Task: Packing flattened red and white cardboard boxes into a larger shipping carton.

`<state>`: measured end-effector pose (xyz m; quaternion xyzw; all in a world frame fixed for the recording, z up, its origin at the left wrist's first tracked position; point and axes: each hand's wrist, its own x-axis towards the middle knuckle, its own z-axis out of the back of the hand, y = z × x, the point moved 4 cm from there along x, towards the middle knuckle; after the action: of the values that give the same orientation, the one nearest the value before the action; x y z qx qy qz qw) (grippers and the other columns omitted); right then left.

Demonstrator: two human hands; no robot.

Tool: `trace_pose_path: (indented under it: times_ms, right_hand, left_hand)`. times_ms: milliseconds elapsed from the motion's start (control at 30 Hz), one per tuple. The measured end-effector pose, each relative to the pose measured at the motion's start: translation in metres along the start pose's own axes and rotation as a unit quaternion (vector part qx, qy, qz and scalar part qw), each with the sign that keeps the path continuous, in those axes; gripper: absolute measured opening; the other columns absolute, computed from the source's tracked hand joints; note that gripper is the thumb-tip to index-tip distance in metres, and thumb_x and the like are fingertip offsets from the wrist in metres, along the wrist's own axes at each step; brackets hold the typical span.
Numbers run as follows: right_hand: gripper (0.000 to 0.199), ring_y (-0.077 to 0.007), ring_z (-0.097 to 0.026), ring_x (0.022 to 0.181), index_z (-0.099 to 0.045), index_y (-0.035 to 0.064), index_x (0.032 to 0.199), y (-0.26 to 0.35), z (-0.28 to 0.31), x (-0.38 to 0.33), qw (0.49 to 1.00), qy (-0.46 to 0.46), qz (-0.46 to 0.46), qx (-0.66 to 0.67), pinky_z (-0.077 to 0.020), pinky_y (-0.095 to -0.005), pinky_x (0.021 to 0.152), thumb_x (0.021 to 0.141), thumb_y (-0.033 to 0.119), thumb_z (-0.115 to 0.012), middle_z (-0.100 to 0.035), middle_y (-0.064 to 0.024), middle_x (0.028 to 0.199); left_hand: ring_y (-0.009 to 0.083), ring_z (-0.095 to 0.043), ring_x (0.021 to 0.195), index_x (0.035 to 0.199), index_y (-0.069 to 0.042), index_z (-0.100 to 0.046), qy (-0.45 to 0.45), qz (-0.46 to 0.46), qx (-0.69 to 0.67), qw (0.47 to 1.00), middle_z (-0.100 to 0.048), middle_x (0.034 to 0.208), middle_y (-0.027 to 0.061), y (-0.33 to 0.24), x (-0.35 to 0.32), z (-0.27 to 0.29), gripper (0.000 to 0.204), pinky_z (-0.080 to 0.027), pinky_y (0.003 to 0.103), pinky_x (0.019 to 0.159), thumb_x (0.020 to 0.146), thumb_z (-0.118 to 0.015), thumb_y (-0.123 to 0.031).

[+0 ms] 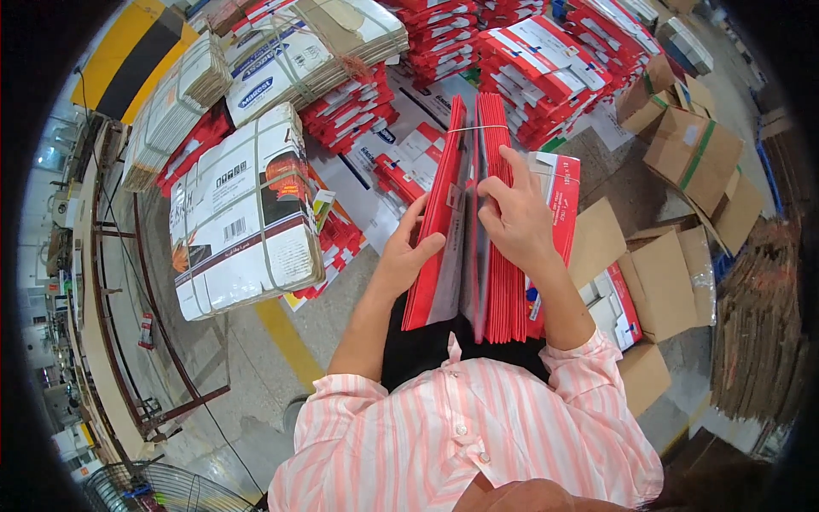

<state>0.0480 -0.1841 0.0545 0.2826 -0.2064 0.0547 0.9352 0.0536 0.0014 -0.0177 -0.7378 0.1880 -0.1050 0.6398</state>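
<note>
Upright in front of my body stands a bundle of flat red packets [502, 282], parted by a gap into a thinner left part and a thicker right part. A thin pale band [478, 128] crosses it near its far end. My left hand [408, 256] wraps around the left part, thumb lying on its near face. Over the right part, my right hand [520, 213] bends its fingers onto the packets' upper edges, closed on them. Clear plastic and grey printed faces show inside the gap. What lies under the bundle is mostly hidden.
Strapped bundles of flat white cartons [247, 209] stand at left. Stacks of red-and-white packets [546, 72] fill the far side. Open brown boxes [665, 282] and piled flat cardboard [755, 324] are at right. A metal frame [158, 410] and a fan [162, 486] stand at lower left.
</note>
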Motion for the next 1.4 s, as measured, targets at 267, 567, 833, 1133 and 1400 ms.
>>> trace_pose_path:
  times_ms: [267,567,833,1133,1400]
  right_hand:
    - [0.022,-0.0385,-0.055,0.102,-0.062,0.0072,0.083,0.008,0.003,0.006,0.998,0.031,-0.017,-0.054,-0.0487,-0.0469,0.08,0.079,0.029,-0.067,-0.045,-0.0185,0.134]
    - [0.015,-0.0388,-0.053,0.1,-0.061,0.0081,0.082,0.006,0.0,0.005,0.999,0.015,-0.027,-0.031,-0.0495,-0.0478,0.079,0.071,0.018,-0.065,-0.045,-0.0178,0.132]
    - [0.015,-0.0383,-0.053,0.104,-0.064,0.0117,0.087,0.004,-0.002,0.002,1.0,0.015,0.0,-0.015,-0.0515,-0.046,0.077,0.072,0.011,-0.062,-0.044,-0.0172,0.137]
    - [0.02,-0.0385,-0.052,0.107,-0.065,0.013,0.094,-0.003,0.001,-0.002,0.999,0.026,-0.011,0.045,-0.0509,-0.0449,0.081,0.075,0.015,-0.062,-0.043,-0.0168,0.14]
    - [0.04,-0.0349,-0.048,0.121,-0.058,0.0091,0.12,-0.017,0.012,-0.029,0.958,0.043,-0.029,0.284,-0.0402,-0.0418,0.1,0.081,0.017,-0.066,-0.038,-0.0197,0.142]
  left_hand:
    - [0.0153,-0.051,0.111,0.147,-0.005,-0.03,0.02,0.012,-0.002,1.0,-0.051,0.122,0.0088,0.0,0.0,-0.004,0.082,-0.04,0.03,0.098,0.081,-0.076,-0.024]
    - [0.0129,-0.051,0.104,0.146,-0.007,-0.034,0.006,-0.004,-0.014,1.0,-0.052,0.114,0.0055,0.001,0.004,-0.002,0.068,-0.041,0.027,0.092,0.088,-0.068,-0.021]
    - [0.0118,-0.053,0.101,0.144,-0.007,-0.037,-0.044,0.016,-0.012,0.999,-0.055,0.113,0.0049,0.015,0.006,0.008,0.059,-0.042,0.028,0.091,0.091,-0.061,-0.017]
    - [0.0154,-0.056,0.106,0.144,-0.007,-0.038,-0.023,0.036,-0.033,0.999,-0.059,0.118,0.0088,0.008,0.007,0.018,0.061,-0.042,0.03,0.095,0.089,-0.063,-0.016]
    - [0.0235,-0.044,0.125,0.15,-0.005,-0.02,-0.063,-0.045,0.036,0.996,-0.04,0.142,0.0195,-0.007,-0.002,0.01,0.086,-0.036,0.035,0.105,0.084,-0.071,-0.027]
